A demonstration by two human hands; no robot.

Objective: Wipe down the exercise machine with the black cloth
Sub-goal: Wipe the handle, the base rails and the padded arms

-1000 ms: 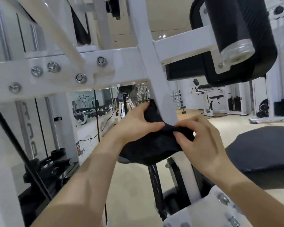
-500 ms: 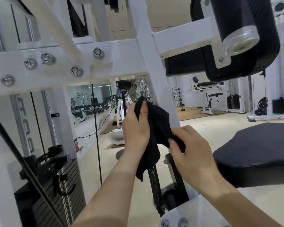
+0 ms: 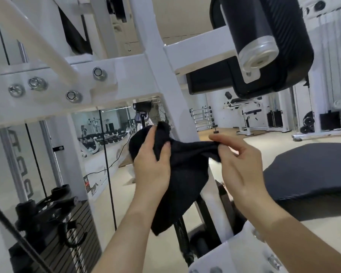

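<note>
Two bare hands held a black cloth (image 3: 185,170) stretched across the front of a slanted white post (image 3: 156,56) on the machine (image 3: 114,75). The left hand (image 3: 152,168) gripped the cloth's upper left part, fingers and thumb curled round a bunch of it just beside the post. The right hand (image 3: 238,168) pinched a corner between thumb and forefinger, its other fingers loosely bent and holding nothing. Between the hands the cloth ran taut. The rest hung below the left hand, in front of the post's lower part. Whether the cloth pressed on the post could not be told. The job looked to be under way rather than near its end, with the cloth seemingly spread for a pass on the post. No damp streaks showed which parts were already clean. The bolted beam (image 3: 37,99), the black seat (image 3: 307,170) at right and the roller (image 3: 250,26) above probably remained to wipe.
</note>
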